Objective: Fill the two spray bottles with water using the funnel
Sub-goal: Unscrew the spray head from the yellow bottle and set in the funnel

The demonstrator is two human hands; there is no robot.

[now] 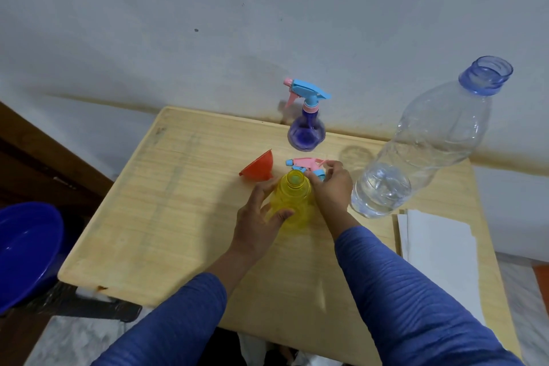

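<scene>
Two grips: left hand (258, 211) clasps yellow bottle (292, 202); right hand (331, 187) pinches sprayer head (309, 166), mid-table (148, 217).

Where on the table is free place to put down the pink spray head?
The table is bare left of the red funnel and near the front edge. It is crowded around the yellow bottle, between left hand, right hand, spray head and water bottle.
</scene>
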